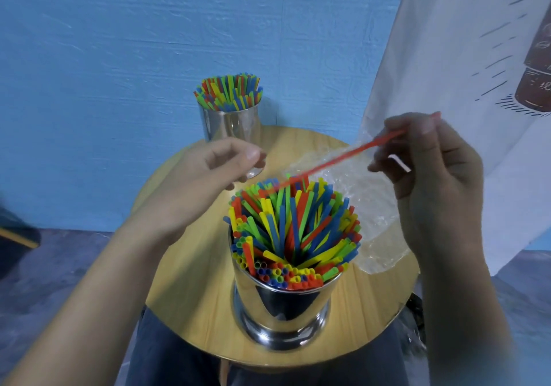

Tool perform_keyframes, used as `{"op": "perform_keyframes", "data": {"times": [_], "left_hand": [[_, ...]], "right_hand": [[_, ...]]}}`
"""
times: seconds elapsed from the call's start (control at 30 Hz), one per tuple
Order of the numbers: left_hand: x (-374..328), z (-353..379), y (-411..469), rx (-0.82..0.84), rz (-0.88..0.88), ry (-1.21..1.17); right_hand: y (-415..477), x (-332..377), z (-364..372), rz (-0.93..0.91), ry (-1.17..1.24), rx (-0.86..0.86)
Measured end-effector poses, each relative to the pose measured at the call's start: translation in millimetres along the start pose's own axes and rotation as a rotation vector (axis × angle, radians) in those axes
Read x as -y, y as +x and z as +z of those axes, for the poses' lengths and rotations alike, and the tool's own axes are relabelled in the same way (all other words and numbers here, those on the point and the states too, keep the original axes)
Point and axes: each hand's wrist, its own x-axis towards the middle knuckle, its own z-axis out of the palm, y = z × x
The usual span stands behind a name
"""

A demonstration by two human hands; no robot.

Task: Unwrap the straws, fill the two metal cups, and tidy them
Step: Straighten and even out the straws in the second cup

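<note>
Because the near metal cup (283,305) is packed almost full, the right hand (432,177) pinches one red straw (343,159) by its upper end, tip angled into the bundle, while the left hand (205,174) hovers alongside, fingers loosely curled, empty.

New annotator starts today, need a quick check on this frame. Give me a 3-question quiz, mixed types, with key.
1. True or false: the near cup and the far cup both hold straws.
2. The fingers of the right hand pinch: A) a red straw B) a blue one C) nothing.
3. Fill in: the clear wrapper lies on the round table, to the ____ of the near cup.

Key: 1 true; 2 A; 3 right.
</note>
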Motion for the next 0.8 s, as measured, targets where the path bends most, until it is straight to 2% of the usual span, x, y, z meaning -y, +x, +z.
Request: {"op": "perform_keyframes", "data": {"times": [0.13,0.2,0.33,0.53,0.7,0.8], "left_hand": [[-9.0,1.3,-3.8,0.237,-0.012,0.042],[-11.2,1.0,-4.6,0.288,-0.027,0.034],[-13.9,0.4,-3.6,0.295,-0.033,0.021],[-15.2,0.1,2.5,0.298,-0.040,0.038],[-20.7,-0.4,11.6,0.349,-0.081,0.055],[-25.7,0.4,17.6,0.371,-0.089,0.091]], "right_hand": [[4.6,12.2,-1.9,-0.149,-0.138,-0.047],[4.8,16.4,0.3,-0.201,-0.184,-0.053],[4.8,13.2,4.5,-0.208,-0.241,-0.029],[1.6,0.2,15.5,-0.072,-0.492,0.302],[-1.8,-4.1,19.1,-0.070,-0.507,0.280],[2.3,-11.4,14.9,-0.055,-0.652,0.391]]}}
